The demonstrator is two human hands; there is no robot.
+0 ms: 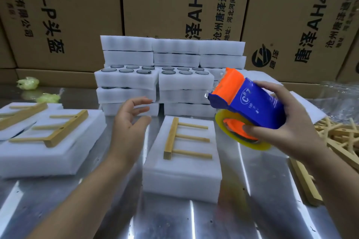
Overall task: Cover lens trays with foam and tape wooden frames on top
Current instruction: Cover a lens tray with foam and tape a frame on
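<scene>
A foam-covered lens tray stack (182, 172) sits in the middle of the metal table, with a comb-shaped wooden frame (185, 137) lying on top. My right hand (287, 122) grips a blue and orange tape dispenser (246, 103) holding a yellowish tape roll, lifted above the tray's right far corner. My left hand (129, 122) hovers open, fingers spread, just left of the tray. Another foam pack with a wooden frame (56, 128) lies at the left.
Stacks of white foam trays (155, 81), some showing dark round lenses, stand behind. Loose wooden frames (338, 141) pile at the right. Cardboard boxes (174, 6) wall the back. Green plastic scraps (28, 83) lie far left. Clear plastic wrap lies at the far right.
</scene>
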